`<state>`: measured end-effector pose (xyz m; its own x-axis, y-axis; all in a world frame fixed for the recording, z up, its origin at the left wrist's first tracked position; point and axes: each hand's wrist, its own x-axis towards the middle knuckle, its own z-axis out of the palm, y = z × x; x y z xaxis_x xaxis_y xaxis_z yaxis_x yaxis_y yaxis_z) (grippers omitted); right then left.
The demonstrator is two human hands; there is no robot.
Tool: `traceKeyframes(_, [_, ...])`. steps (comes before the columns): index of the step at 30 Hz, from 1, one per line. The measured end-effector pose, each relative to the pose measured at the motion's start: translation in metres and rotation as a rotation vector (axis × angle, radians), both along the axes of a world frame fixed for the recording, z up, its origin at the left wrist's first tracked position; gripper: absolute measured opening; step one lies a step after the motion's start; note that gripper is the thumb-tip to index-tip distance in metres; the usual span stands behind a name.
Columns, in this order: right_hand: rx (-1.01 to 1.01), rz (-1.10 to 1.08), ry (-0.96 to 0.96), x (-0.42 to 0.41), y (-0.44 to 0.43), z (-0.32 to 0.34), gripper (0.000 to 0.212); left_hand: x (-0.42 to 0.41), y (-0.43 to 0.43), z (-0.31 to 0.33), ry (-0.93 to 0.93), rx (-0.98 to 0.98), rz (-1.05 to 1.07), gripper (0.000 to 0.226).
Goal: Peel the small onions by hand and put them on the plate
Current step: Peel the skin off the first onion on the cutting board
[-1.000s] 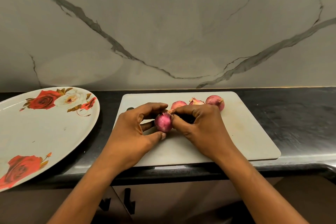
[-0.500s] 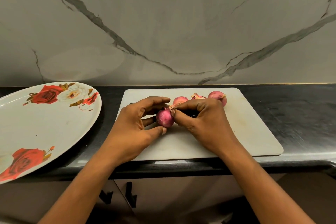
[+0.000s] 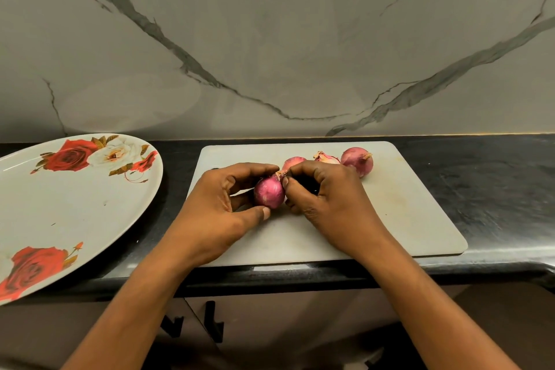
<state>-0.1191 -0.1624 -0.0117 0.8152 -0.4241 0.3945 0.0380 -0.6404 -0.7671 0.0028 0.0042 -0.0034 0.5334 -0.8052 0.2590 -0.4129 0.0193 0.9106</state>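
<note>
The small onion [image 3: 269, 192] being worked on sits over the middle of a pale cutting board [image 3: 405, 219], held between both hands with its skin still on. The left hand [image 3: 222, 213] cups it, thumb pressed under its near side and fingers curled over its far side; the right hand [image 3: 327, 204] pinches the dry tuft at the onion's top between thumb and forefinger. The board lies on a black stone counter [image 3: 495, 183] that runs left to right under a grey marble-patterned wall [image 3: 300, 39] with dark veins. Three more unpeeled onions rest near the board's far edge: one [image 3: 292, 161] partly hidden behind the right hand's fingers, a paler one [image 3: 326, 158] just right of it, and the largest [image 3: 357, 161] furthest right. A big oval plate [image 3: 75, 213] printed with red and white roses sits left of the board, holding no onions; its near end overhangs the counter's front edge. The right part of the board and the counter beyond it are bare. Below the counter edge, dark cabinet handles [image 3: 213, 321] show.
</note>
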Motion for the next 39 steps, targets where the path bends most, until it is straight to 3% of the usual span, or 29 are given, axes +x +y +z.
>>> traceKeyframes(5, [0.043, 0.032, -0.001, -0.002, 0.001, 0.004, 0.015, -0.003, -0.003, 0.001, -0.189, 0.065, 0.056, 0.057])
traceKeyframes(9, [0.108, 0.037, 0.006, -0.005, 0.003, 0.007, 0.015, -0.004, 0.000, -0.001, -0.105, 0.030, 0.115, 0.042])
traceKeyframes(20, [0.250, -0.101, -0.034, -0.010, 0.006, 0.014, 0.016, 0.005, 0.005, -0.004, 0.099, -0.051, 0.101, 0.045])
traceKeyframes(23, [0.210, -0.169, -0.044, -0.012, 0.007, 0.015, 0.014, 0.008, 0.006, -0.005, 0.129, -0.086, 0.096, 0.049])
traceKeyframes(31, [0.122, -0.158, 0.053, -0.010, 0.007, 0.011, 0.018, 0.007, 0.007, -0.004, 0.104, -0.119, 0.090, 0.052])
traceKeyframes(39, [0.096, -0.023, -0.038, -0.013, 0.007, 0.012, 0.015, 0.003, 0.005, -0.003, 0.066, -0.098, 0.109, 0.044])
